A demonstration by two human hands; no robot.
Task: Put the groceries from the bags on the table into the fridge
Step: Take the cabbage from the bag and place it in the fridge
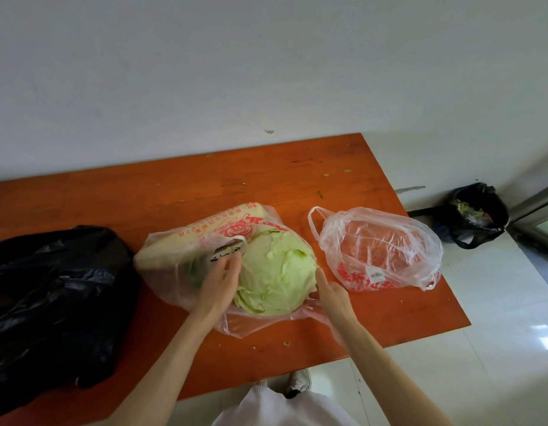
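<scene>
Fingers of both hands (219,282) (329,292) lie straight against the cabbage (275,272), its base hidden by the bag (174,272).

Black bag (51,302) contents hidden, left edge cropped

1. The table (358,186) stands against the wall (266,72).
2. On it, the cabbage (275,272) lies in the middle bag (174,272).
3. A second bag (380,250) lies at 3 o'clock of the cabbage, a third bag (51,296) at 9 o'clock.
4. The bin (475,213) stands on the floor (497,333), at 2 o'clock off the table.
</scene>
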